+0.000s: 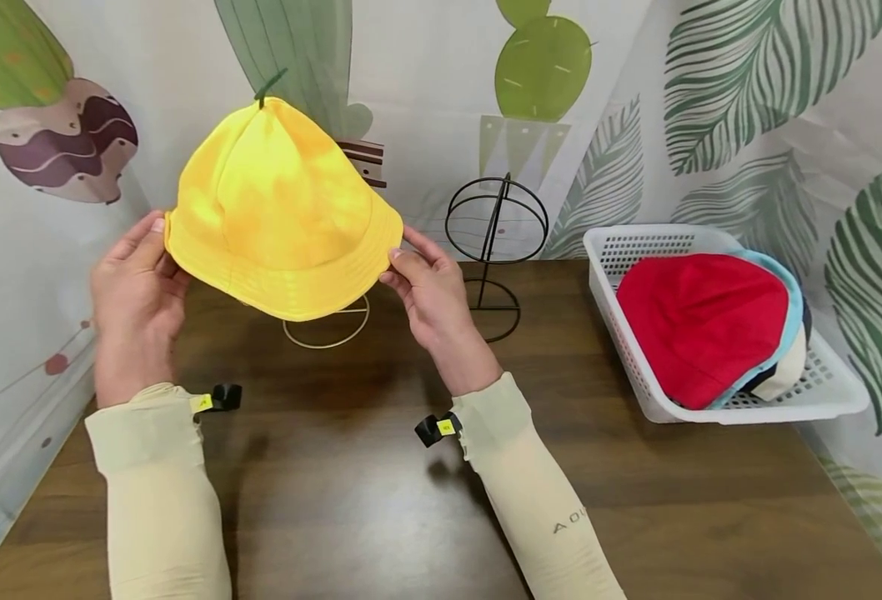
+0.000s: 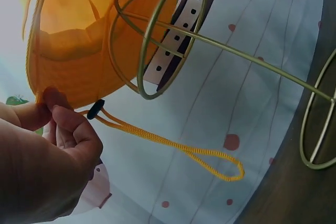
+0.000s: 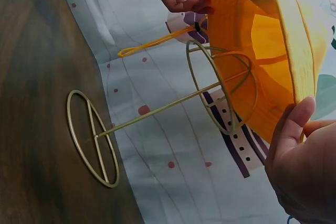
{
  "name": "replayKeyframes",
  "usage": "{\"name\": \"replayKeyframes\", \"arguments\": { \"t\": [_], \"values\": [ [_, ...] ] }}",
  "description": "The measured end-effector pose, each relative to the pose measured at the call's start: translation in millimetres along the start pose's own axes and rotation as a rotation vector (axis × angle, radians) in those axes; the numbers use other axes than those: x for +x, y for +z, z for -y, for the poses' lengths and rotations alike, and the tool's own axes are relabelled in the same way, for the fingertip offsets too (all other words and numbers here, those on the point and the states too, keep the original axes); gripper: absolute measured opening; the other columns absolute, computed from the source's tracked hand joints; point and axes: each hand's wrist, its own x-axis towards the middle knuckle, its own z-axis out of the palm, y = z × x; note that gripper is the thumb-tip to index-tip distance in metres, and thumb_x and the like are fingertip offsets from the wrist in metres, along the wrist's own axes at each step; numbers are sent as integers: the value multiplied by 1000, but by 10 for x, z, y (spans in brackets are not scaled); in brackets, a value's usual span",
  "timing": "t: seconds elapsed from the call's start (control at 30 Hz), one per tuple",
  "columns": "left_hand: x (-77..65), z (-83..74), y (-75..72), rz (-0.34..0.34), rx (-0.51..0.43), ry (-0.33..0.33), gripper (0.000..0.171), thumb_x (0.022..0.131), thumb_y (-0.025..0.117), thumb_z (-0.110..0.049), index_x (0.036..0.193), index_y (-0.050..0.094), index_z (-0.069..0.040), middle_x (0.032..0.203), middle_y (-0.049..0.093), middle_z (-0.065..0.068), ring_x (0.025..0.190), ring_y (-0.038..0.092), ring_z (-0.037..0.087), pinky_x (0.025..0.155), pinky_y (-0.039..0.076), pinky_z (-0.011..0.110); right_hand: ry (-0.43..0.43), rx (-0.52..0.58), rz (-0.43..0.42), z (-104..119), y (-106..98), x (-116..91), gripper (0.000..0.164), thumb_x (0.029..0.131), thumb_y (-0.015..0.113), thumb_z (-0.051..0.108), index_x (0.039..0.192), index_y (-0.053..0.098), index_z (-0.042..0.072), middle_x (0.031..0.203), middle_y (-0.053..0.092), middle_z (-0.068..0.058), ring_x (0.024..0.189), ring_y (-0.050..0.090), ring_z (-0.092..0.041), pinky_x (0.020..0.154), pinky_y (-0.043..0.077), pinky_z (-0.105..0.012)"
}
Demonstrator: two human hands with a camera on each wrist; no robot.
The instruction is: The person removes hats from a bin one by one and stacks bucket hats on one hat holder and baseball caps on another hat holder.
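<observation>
A yellow bucket hat (image 1: 279, 212) with a small green stem on top is held by its brim over a gold wire hat stand (image 1: 328, 327). My left hand (image 1: 135, 283) pinches the brim's left edge, and my right hand (image 1: 426, 287) pinches the right edge. In the left wrist view the hat (image 2: 73, 51) partly covers the stand's wire globe (image 2: 157, 35), and a yellow chin cord (image 2: 173, 148) with a black toggle hangs below. The right wrist view shows the hat (image 3: 262, 45) sitting half over the globe (image 3: 223, 90), the stand's ring base (image 3: 92, 137) on the table.
A black wire hat stand (image 1: 495, 250) stands bare at the table's back centre. At the right, a white plastic basket (image 1: 816, 392) holds a red cap (image 1: 699, 321) stacked on others. Printed curtains close in the back and both sides. The dark wooden table (image 1: 351, 500) lies in front.
</observation>
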Motion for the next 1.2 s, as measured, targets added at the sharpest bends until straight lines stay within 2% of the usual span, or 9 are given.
{"name": "replayKeyframes", "arguments": {
  "t": [0.4, 0.6, 0.87, 1.0, 1.2],
  "values": [
    [58, 144, -71, -43, 8, -42, 29, 90, 79, 2, 119, 75, 3, 103, 79, 13, 86, 79, 24, 71, 65, 35, -20, -23, -23, -210, 25, 100, 42, 101, 64, -8, 142, 64, 2, 88, 65, -4, 66, 64, -13, 69, 58, -20],
    [128, 155, -130, -55, -13, -81, 25, 93, 77, 1, 118, 75, 1, 103, 79, 12, 87, 79, 22, 72, 65, 33, -6, -45, -54, -287, 17, 156, 42, 100, 65, -8, 141, 66, 2, 90, 67, -5, 67, 65, -13, 69, 58, -20],
    [147, 173, -186, -102, 16, -103, 34, 91, 79, -2, 125, 75, -3, 107, 80, 11, 94, 79, 21, 76, 65, 33, 29, -55, -69, -381, -3, 210, 41, 100, 66, -8, 140, 65, 1, 93, 68, -7, 66, 65, -13, 69, 59, -20],
    [158, 176, -179, -97, 4, -69, 35, 91, 80, -1, 125, 74, -2, 109, 80, 11, 94, 79, 21, 77, 65, 32, 23, -59, -59, -391, 9, 222, 41, 100, 66, -8, 141, 65, 1, 91, 67, -6, 66, 65, -13, 70, 59, -20],
    [185, 196, -158, -62, -51, 66, 37, 90, 80, 2, 126, 72, 2, 110, 78, 15, 90, 78, 25, 77, 65, 34, -21, -81, -30, -390, 35, 238, 43, 100, 65, -9, 142, 66, 2, 89, 65, -5, 66, 64, -13, 70, 59, -21]
  ]
}}
